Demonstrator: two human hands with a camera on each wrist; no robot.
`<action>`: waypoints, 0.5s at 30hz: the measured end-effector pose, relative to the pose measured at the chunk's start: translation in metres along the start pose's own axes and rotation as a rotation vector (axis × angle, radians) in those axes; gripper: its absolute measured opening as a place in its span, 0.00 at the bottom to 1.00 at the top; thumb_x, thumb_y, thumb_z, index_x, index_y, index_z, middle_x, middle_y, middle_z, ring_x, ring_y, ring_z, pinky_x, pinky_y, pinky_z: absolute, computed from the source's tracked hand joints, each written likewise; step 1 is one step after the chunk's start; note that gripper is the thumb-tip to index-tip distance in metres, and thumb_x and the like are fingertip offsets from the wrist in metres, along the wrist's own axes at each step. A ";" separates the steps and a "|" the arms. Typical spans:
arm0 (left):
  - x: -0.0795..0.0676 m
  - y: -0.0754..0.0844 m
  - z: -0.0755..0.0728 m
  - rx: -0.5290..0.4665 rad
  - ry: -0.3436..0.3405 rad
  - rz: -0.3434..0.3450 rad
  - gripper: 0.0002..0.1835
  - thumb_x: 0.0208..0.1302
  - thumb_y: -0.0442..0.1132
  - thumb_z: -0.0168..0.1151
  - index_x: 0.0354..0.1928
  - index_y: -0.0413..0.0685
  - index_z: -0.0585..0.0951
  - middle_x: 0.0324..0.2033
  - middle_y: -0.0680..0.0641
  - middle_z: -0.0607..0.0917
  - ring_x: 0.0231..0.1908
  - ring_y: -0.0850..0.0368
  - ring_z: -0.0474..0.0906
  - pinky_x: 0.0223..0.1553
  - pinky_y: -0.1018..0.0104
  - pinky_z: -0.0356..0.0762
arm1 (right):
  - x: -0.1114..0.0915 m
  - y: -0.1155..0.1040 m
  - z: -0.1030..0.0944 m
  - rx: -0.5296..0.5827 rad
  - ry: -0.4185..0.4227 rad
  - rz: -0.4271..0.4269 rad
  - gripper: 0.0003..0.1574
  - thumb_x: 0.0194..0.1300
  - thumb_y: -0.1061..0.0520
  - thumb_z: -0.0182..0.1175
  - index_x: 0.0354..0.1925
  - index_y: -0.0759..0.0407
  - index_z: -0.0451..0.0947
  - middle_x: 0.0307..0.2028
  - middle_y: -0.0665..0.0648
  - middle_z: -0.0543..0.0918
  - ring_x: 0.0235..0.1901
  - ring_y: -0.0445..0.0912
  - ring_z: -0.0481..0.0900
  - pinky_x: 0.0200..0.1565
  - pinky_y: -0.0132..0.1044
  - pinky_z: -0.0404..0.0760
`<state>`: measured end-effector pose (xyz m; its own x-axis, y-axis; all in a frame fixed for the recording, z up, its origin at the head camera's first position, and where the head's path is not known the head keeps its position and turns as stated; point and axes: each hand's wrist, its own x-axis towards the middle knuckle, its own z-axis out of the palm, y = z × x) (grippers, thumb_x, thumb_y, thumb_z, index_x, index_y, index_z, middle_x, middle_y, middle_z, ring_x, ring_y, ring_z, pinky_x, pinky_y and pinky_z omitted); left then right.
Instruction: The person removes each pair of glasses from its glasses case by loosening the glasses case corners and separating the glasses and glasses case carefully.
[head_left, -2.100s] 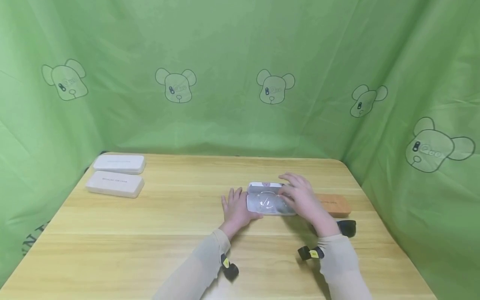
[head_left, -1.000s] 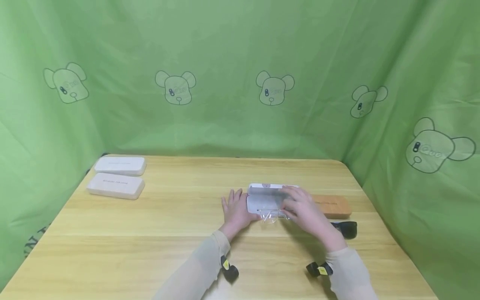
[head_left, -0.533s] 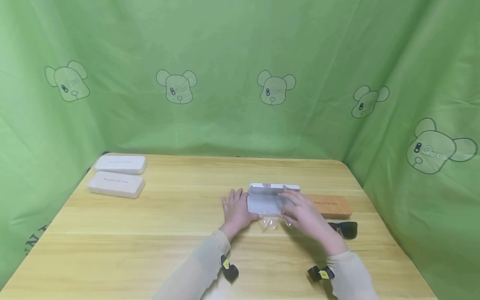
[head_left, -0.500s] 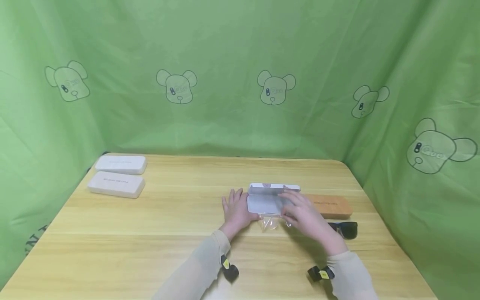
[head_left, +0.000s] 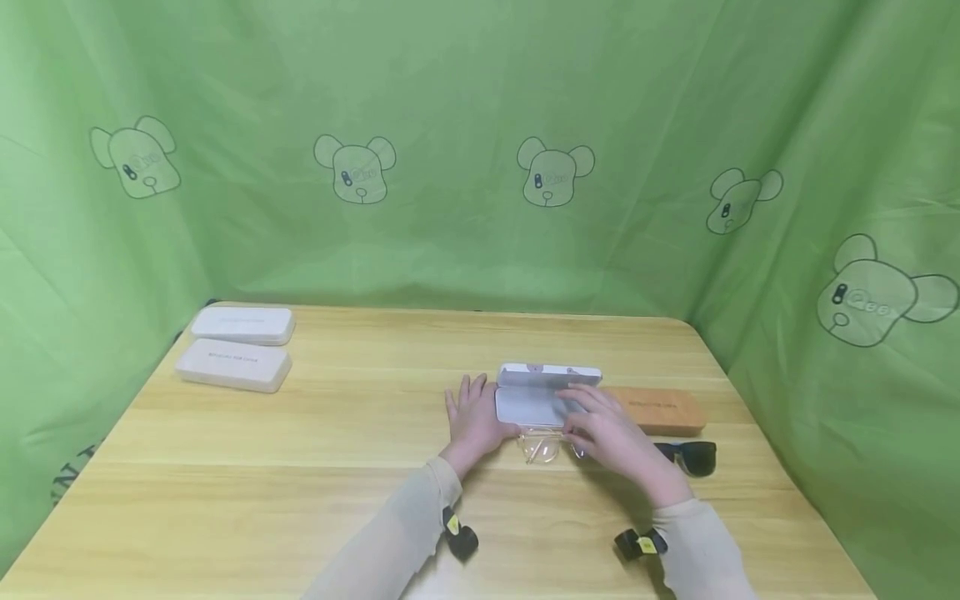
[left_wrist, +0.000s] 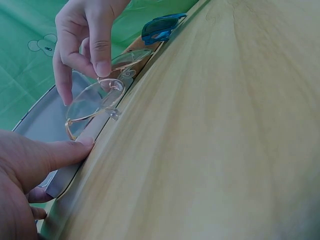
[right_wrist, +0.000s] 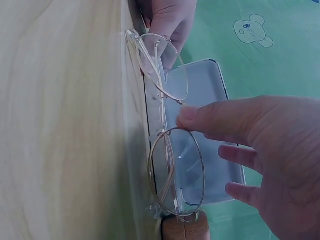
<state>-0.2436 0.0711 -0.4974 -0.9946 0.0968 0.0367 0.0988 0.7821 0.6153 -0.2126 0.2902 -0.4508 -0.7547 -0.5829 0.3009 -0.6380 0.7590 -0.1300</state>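
An open glasses case (head_left: 525,407) with a grey lining lies on the table, its patterned lid tipped up at the back. My left hand (head_left: 476,423) holds the case at its left end, the thumb along the front edge. Between thumb and forefinger, my right hand (head_left: 603,429) pinches clear eyeglasses (head_left: 542,450) with a thin gold frame by the bridge. In the right wrist view the eyeglasses (right_wrist: 202,172) are upright along the front side of the case, temples folded towards it. Nothing lies in the visible part of the case.
An orange case (head_left: 663,411) lies closed just right of the open one, with black sunglasses (head_left: 699,459) in front of it. Two closed pale cases, a white one (head_left: 243,323) and a beige one (head_left: 234,365), sit at the table's far left. Green curtains surround the table.
My right hand has lifted the eyeglasses out of the open case and brought them towards me, down in front of its near edge. My left hand has stayed on the case.
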 end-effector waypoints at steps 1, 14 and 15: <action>0.000 0.000 0.000 0.002 -0.002 -0.002 0.46 0.40 0.57 0.78 0.63 0.48 0.73 0.72 0.44 0.64 0.75 0.40 0.50 0.74 0.34 0.36 | 0.000 0.000 0.000 0.002 -0.001 0.000 0.08 0.49 0.59 0.73 0.25 0.49 0.81 0.61 0.64 0.77 0.64 0.65 0.69 0.65 0.67 0.64; 0.001 0.000 0.001 0.014 0.007 0.005 0.48 0.38 0.59 0.78 0.63 0.47 0.73 0.71 0.44 0.66 0.75 0.40 0.50 0.74 0.34 0.37 | -0.001 0.004 0.001 0.008 -0.057 0.041 0.08 0.51 0.57 0.73 0.25 0.48 0.81 0.61 0.63 0.77 0.65 0.64 0.68 0.67 0.66 0.63; 0.001 0.000 0.001 0.017 0.004 0.002 0.48 0.38 0.59 0.78 0.63 0.48 0.72 0.72 0.44 0.65 0.75 0.41 0.50 0.74 0.34 0.36 | -0.001 0.004 0.001 0.008 -0.058 0.042 0.08 0.50 0.58 0.73 0.25 0.48 0.81 0.61 0.63 0.77 0.65 0.64 0.68 0.67 0.66 0.63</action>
<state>-0.2446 0.0717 -0.4977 -0.9945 0.0963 0.0411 0.1016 0.7921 0.6019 -0.2146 0.2931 -0.4528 -0.7881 -0.5668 0.2401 -0.6069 0.7808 -0.1484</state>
